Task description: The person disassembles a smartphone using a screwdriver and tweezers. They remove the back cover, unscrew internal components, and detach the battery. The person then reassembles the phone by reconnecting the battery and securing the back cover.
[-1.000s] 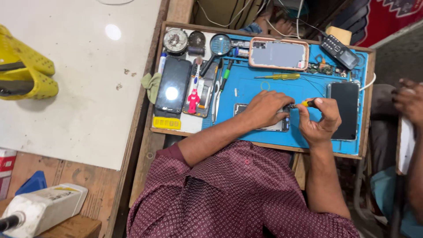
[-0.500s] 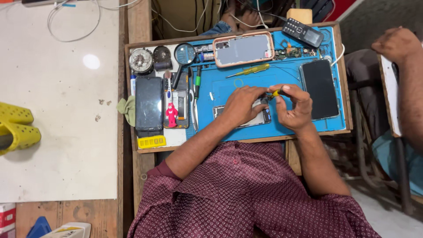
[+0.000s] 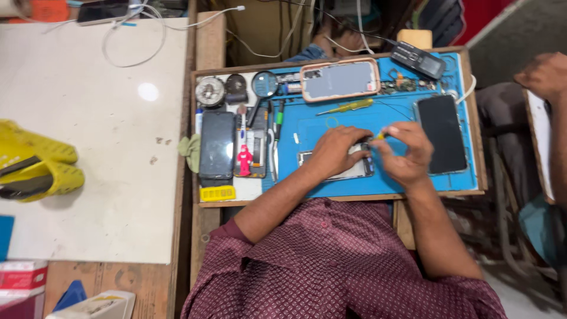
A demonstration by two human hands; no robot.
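The left hand (image 3: 335, 152) lies flat on an opened phone (image 3: 348, 168) at the front middle of the blue mat (image 3: 331, 127). Its fingers are pressed together and cover most of the phone; only the left end and the lower edge show. The right hand (image 3: 406, 153) sits just beside it, fingers pinching a small yellow-handled screwdriver (image 3: 380, 136). The tip is hidden between the two hands, so its contact point on the phone cannot be made out.

Count on the mat and tray:
- Phones: four. One under the hands, one dark phone (image 3: 441, 142) face up to the right, one in a pink case (image 3: 339, 80) at the back, one black phone (image 3: 217, 145) on the left strip.
- Screwdrivers: two. One in the right hand, one yellow-green screwdriver (image 3: 345, 107) lying loose behind the hands.
- Magnifying glass (image 3: 264, 85): one.
- Keypad handset (image 3: 418, 59): one, at the back right corner.
- Red figure (image 3: 244, 159): one, beside the black phone.

Small parts near the handset are too fine to identify. Another person's hand (image 3: 543, 74) is cut off at the right edge. The white table (image 3: 88, 153) to the left carries a yellow object (image 3: 35, 168), partly out of frame.
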